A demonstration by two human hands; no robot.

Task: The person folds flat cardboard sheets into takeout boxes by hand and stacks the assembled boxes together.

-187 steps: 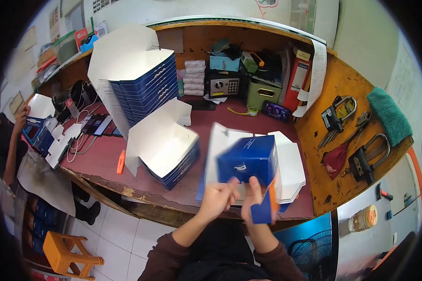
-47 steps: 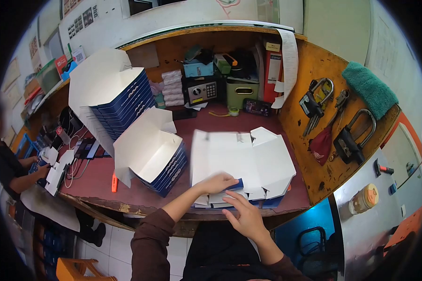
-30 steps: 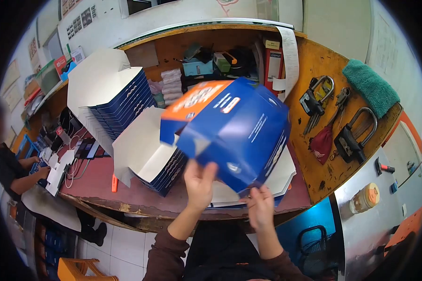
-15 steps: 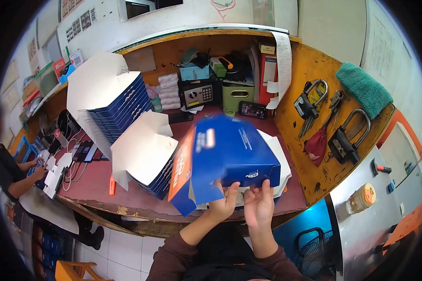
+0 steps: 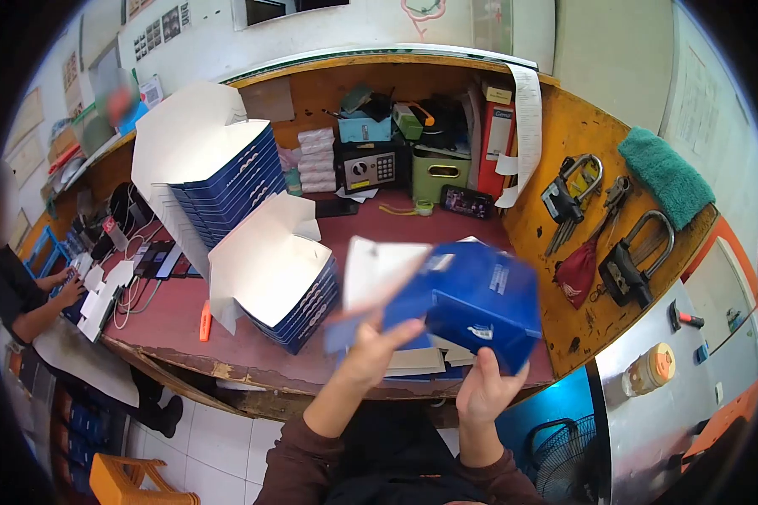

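A blue cardboard box with white print is tilted in front of me above the desk, partly smeared by motion. My left hand is closed on a blurred blue flap at the box's left side. My right hand grips its lower right corner, thumb on the printed face. Beneath the box lie white and blue cardboard pieces, mostly hidden. To the left stand a tall stack of nested blue boxes and a shorter stack, both with white insides and raised lids.
At the back are a small safe, a green bin and a phone. Padlocks hang on the wooden side panel. An orange marker-like object lies near the front edge. Another person works at the far left.
The box has turned and shifted right; its orange side no longer shows clearly. My left hand has moved left with a flap, my right hand slightly right and down. The view has shifted a little.
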